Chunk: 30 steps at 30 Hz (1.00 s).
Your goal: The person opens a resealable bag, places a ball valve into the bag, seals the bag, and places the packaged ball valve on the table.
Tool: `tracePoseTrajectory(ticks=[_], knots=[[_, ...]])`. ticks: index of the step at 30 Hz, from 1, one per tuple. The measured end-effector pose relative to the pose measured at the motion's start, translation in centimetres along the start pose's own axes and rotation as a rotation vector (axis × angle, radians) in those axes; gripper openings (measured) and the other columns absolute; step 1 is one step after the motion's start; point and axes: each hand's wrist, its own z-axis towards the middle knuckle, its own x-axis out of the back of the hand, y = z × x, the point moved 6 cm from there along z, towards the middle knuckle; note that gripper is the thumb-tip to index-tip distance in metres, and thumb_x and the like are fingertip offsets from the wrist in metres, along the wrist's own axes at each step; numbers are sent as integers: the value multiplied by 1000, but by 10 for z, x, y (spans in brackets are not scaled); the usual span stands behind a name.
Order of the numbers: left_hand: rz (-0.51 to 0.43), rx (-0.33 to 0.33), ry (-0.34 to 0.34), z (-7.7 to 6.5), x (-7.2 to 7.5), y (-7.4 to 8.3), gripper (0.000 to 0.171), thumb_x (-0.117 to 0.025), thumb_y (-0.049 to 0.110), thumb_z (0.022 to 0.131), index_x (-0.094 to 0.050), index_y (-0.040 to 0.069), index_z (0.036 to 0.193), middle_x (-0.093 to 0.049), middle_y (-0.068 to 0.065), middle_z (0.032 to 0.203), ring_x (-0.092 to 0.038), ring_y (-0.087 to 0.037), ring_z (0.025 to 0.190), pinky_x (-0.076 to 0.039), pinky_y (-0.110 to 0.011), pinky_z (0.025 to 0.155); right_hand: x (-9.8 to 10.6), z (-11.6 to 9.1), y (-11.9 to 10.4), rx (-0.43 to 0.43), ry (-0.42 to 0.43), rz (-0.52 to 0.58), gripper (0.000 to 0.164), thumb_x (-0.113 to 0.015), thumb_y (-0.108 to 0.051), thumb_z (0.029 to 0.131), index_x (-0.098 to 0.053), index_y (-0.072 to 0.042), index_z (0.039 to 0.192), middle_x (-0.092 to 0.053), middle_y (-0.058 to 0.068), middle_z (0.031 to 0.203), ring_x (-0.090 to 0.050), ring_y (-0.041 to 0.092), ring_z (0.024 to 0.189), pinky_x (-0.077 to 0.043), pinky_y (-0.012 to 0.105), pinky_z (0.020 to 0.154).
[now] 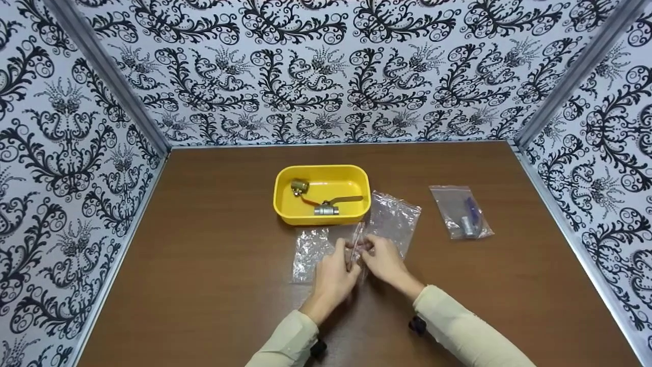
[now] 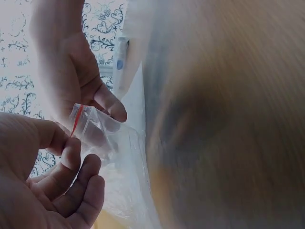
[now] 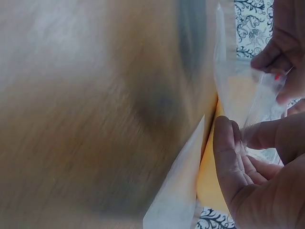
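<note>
A clear zip bag [image 1: 358, 239] stands between the two hands in front of the yellow bin. My left hand [image 1: 333, 275] pinches its edge by the red zip strip [image 2: 78, 117], thumb against forefinger, as the left wrist view shows. On the other side my right hand [image 1: 384, 259] pinches the plastic between thumb and fingers; the right wrist view has this hand [image 3: 262, 162] at the lower right. Flat on the table, one clear bag [image 1: 307, 252] lies beside the left hand and another clear bag [image 1: 395, 216] beyond the right hand.
The yellow bin [image 1: 321, 220] holds a brass valve [image 1: 299, 186] and a silver ball valve [image 1: 326, 209] with lever handles. Farther right lies a zip bag [image 1: 451, 204] containing a silver fitting and a purple-blue handle. Patterned walls [image 1: 321, 66] enclose the brown table [image 1: 214, 244].
</note>
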Motion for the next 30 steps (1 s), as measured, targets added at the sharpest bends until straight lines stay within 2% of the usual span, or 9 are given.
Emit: tracePoseTrajectory(ticks=[3, 6, 15, 22, 26, 30], knots=[[-6, -7, -4, -1, 1, 2, 37, -70, 14, 77, -55, 18, 110, -56, 7, 58, -49, -11, 50, -39, -25, 46, 3, 5, 3, -19, 6, -16, 10, -65, 1, 79, -67, -5, 86, -68, 7, 75, -57, 13, 61, -51, 28, 58], [-16, -19, -5, -2, 2, 4, 36, -70, 13, 77, -56, 18, 110, -57, 8, 59, -51, -10, 52, -40, -25, 48, 7, 11, 4, -18, 23, -24, 10, -65, 2, 79, -67, -5, 87, -69, 8, 76, -58, 14, 61, -51, 28, 57], [10, -56, 15, -3, 7, 10, 36, -70, 14, 76, -58, 19, 109, -53, 8, 57, -47, -10, 51, -39, -26, 49, 17, 24, 1, -6, 58, -32, 22, -63, 3, 82, -73, -5, 100, -75, 14, 92, -71, 23, 77, -58, 34, 68], [47, -81, 31, -4, 10, 10, 37, -70, 14, 74, -58, 19, 109, -53, 10, 56, -47, -8, 50, -39, -25, 49, 19, 25, -8, 47, 57, -73, 22, -61, -2, 88, -73, -5, 106, -75, 14, 99, -72, 25, 83, -58, 38, 73], [61, -89, 39, -3, 11, 8, 38, -70, 14, 75, -59, 19, 111, -53, 9, 55, -44, -7, 47, -36, -24, 46, 19, 26, -11, 76, 76, -107, 21, -62, -4, 88, -73, -6, 106, -75, 12, 97, -71, 24, 81, -57, 40, 74], [105, -66, 29, 0, 12, 5, 39, -70, 16, 76, -59, 19, 114, -50, 8, 53, -40, -8, 44, -32, -23, 43, 19, 26, -11, 71, 59, -113, 23, -64, -2, 87, -73, -7, 107, -76, 11, 95, -66, 17, 70, -55, 37, 68]])
